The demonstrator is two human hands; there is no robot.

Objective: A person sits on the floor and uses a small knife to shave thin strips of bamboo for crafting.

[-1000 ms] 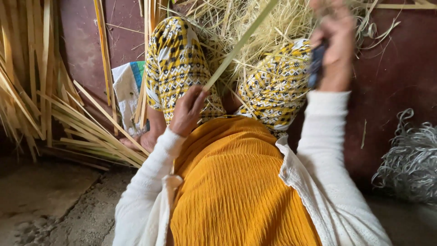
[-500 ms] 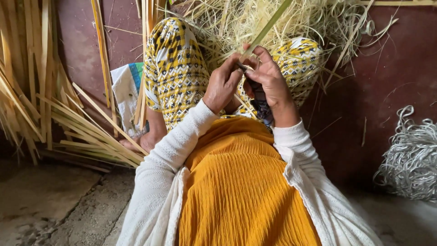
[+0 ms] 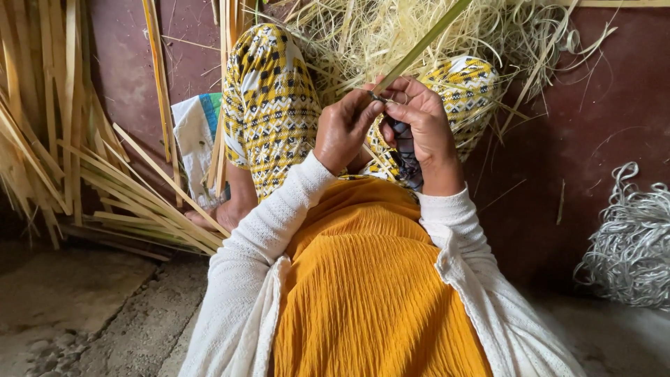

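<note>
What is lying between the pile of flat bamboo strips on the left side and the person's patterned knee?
In the head view, a white cloth with blue and green edging lies between the flat bamboo strips and the patterned knee, on the dark red floor.

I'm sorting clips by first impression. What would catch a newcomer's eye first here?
First the two hands meeting at centre top: the left hand and right hand both pinch the near end of a long green strip that runs up to the right. Next, a tangle of pale shavings behind the knees, and split cane strips piled at left.
</note>
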